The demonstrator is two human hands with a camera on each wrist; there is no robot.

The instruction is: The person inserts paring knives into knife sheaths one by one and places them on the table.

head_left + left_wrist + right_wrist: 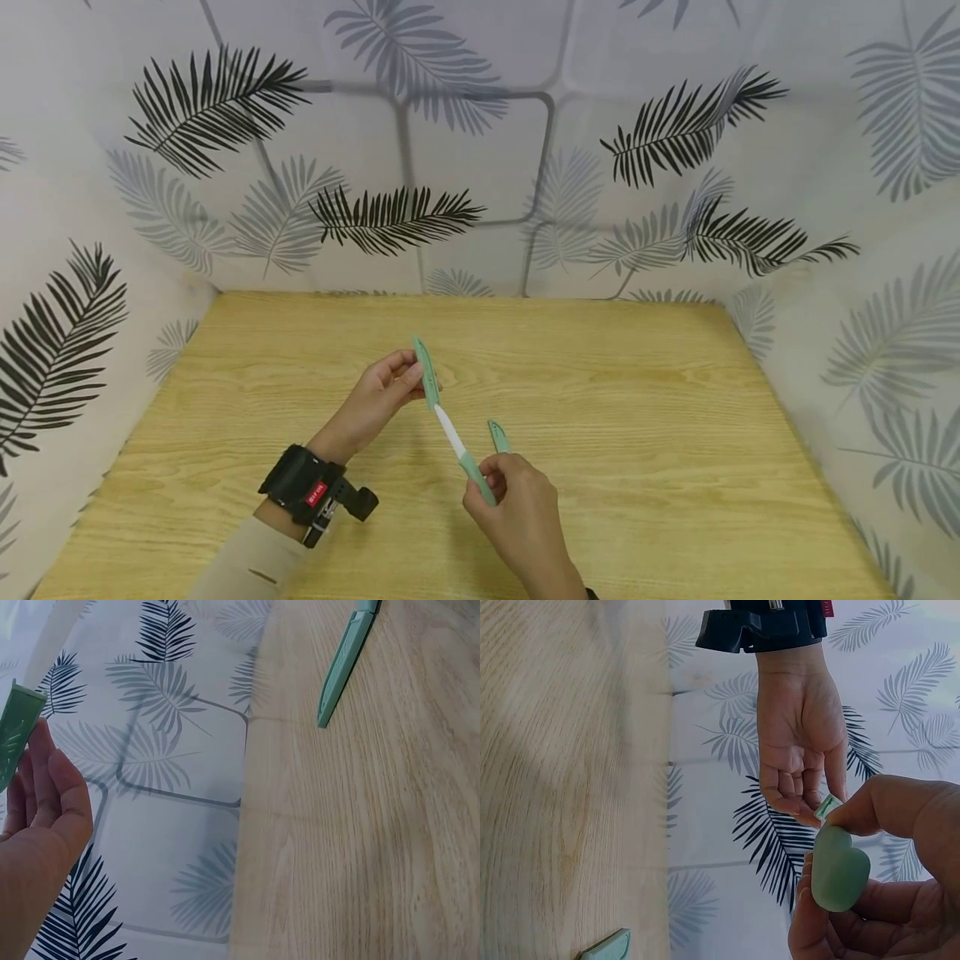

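My left hand [386, 396] pinches a light green knife sheath [426, 372] between thumb and fingers, its mouth slanting down toward the right hand. A small knife has a white blade [449, 431] and a green handle [477, 478]; my right hand [525, 508] grips it by that handle. Most of the blade shows bare, its tip right at the sheath's mouth. In the left wrist view, blade and sheath [16, 731] line up at the left edge. The rounded handle end [840, 877] faces the right wrist camera. Both hands are above the table.
On the wood-grain table [637, 400] lies a second green sheathed knife [498, 436], partly hidden behind the right hand in the head view. White cloth with leaf prints [480, 167] surrounds the table at the back and sides. A black camera strap [303, 487] circles the left wrist.
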